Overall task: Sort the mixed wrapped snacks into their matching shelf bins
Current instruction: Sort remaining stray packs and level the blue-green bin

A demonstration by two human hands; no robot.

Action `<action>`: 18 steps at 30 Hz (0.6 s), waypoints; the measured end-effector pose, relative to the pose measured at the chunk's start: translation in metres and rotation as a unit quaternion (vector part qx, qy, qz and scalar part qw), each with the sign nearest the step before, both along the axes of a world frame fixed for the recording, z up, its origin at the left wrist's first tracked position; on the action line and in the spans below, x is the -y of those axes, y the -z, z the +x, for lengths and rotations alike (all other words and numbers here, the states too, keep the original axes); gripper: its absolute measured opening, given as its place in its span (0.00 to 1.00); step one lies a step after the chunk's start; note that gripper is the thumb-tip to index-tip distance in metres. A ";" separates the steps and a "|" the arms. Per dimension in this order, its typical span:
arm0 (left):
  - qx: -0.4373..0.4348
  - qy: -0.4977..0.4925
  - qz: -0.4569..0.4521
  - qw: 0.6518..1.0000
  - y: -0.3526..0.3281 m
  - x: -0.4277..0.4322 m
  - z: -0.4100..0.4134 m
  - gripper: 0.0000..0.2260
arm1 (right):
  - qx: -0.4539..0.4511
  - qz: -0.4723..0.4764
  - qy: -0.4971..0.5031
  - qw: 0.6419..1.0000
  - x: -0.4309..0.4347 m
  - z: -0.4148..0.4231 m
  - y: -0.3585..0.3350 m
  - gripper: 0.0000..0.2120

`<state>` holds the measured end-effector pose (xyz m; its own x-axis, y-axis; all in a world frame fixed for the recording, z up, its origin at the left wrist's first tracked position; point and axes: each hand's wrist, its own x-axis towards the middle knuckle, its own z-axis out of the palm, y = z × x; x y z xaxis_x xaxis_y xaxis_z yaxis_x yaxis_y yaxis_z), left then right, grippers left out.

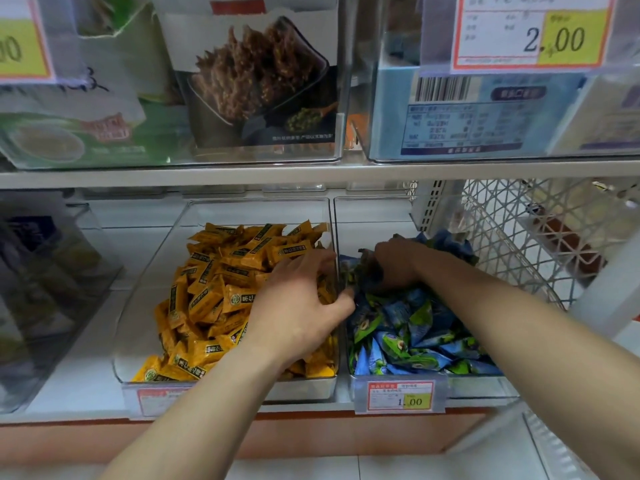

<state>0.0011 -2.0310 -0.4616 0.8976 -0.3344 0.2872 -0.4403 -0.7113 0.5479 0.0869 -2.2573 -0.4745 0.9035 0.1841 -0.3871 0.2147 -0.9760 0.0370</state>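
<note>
Two clear bins stand side by side on the lower shelf. The left bin point(145, 282) is filled with orange wrapped snacks point(207, 289). The right bin point(485, 386) holds blue-and-green wrapped snacks point(415, 327). My left hand point(298, 306) lies over the right side of the orange pile, fingers spread, fingertips at the divider between the bins and the thumb reaching over it. My right hand point(398, 261) digs into the back of the blue-and-green pile, fingers curled around several wrappers there.
A price tag reading 1.00 point(400, 394) hangs on the right bin's front; another tag point(156, 400) hangs on the left bin. A white lattice basket point(519, 237) stands at the right. Boxed goods in clear bins point(263, 84) fill the upper shelf, close overhead.
</note>
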 end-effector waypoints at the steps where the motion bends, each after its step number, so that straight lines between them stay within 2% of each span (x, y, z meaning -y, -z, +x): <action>1: 0.000 0.001 -0.001 1.000 0.000 0.000 0.000 0.25 | 0.012 0.015 -0.006 1.000 0.002 -0.002 0.004 0.24; 3: -0.003 0.001 0.001 1.000 -0.001 0.000 0.000 0.25 | 0.004 0.081 0.006 0.997 0.008 -0.004 0.008 0.22; 6: -0.006 0.002 0.004 1.000 -0.001 0.001 0.000 0.25 | -0.002 0.176 0.027 0.984 0.017 -0.010 0.000 0.25; 11: -0.014 0.004 0.008 1.000 -0.004 0.000 0.001 0.24 | 0.124 0.212 0.025 0.969 0.027 -0.021 -0.024 0.10; 15: -0.023 -0.003 0.014 1.000 -0.008 0.003 -0.001 0.25 | 0.202 0.301 0.073 0.929 0.033 -0.036 -0.043 0.15; 18: 0.036 -0.028 0.019 0.999 -0.016 0.012 -0.006 0.25 | 0.198 0.352 0.123 0.906 0.034 -0.047 -0.050 0.20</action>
<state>-0.0052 -2.0435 -0.4461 0.8932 -0.2952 0.3393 -0.4355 -0.7557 0.4892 0.0400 -2.2910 -0.4242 0.9931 0.0337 0.1123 0.0937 -0.8038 -0.5875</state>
